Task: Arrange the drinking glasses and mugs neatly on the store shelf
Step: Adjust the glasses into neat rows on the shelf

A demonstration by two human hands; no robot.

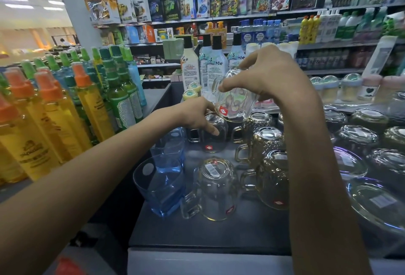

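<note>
Holding a glass mug over a shelf packed with more glass is the biggest risk. The right hand grasps the raised mug with its thumb near the handle and its fingers round the far side. The mug is tilted, mouth down, and a slip on that smooth wall would likely drop it onto the upturned pieces beneath. Below and to the right of that hand, the gold-handled mugs stand nearly touching in rows. A careless set-down there could knock rims or handles together and chip them. Left of the left hand, the blue tumblers sit close to the shelf's side edge, where a swung forearm might nudge them off. The left hand curls over the base of the lower mug, which stands mouth down on the shelf right under the raised one. The raised rim hangs just above those knuckles, and I cannot tell whether it touches them. Lowering it before that hand clears could pinch fingers or clack glass on glass. The raised mug is clear and thick-walled, and its looped handle faces the left hand's side. Brown and green marks show on or through its wall, and a small red sticker sits near the rim.
</note>
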